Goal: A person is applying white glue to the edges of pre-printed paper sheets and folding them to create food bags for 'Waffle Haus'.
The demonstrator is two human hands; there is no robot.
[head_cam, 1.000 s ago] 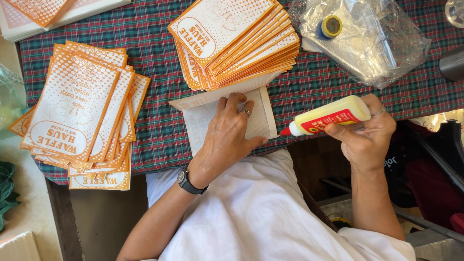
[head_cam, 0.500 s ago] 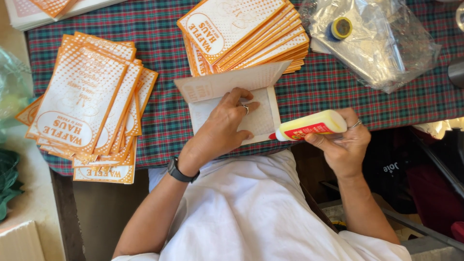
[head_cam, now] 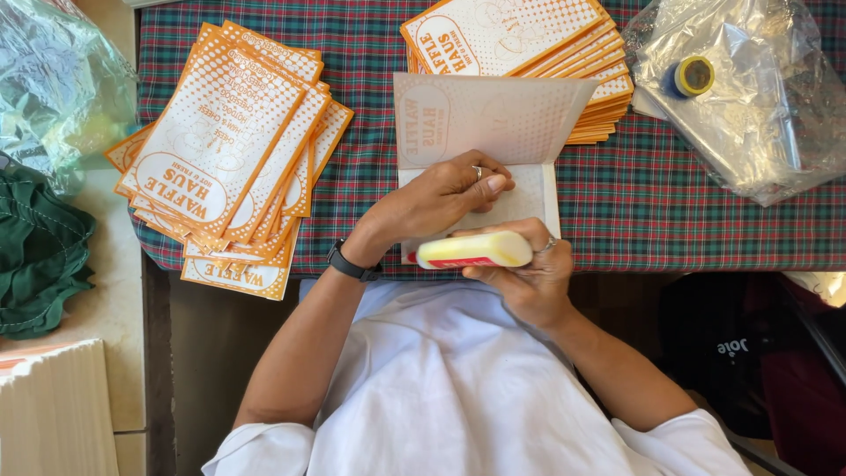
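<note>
My left hand [head_cam: 438,201] presses flat on an unfolded paper bag [head_cam: 493,119] lying white side up on the plaid tablecloth, its top flap standing up. A ring is on one finger and a dark watch [head_cam: 352,263] on the wrist. My right hand [head_cam: 527,273] grips a yellow glue bottle with a red label [head_cam: 474,250], held sideways with its tip at the bag's lower left edge, just below my left hand.
A fanned pile of orange-and-white printed bags [head_cam: 225,154] lies at the left, another stack [head_cam: 529,44] behind the open bag. A clear plastic bag with a tape roll [head_cam: 740,88] sits at the right. Green cloth [head_cam: 40,256] and a white paper stack [head_cam: 53,410] are at far left.
My right hand has swung the glue bottle left from beside the bag to its near edge. The left hand stayed pressed on the bag.
</note>
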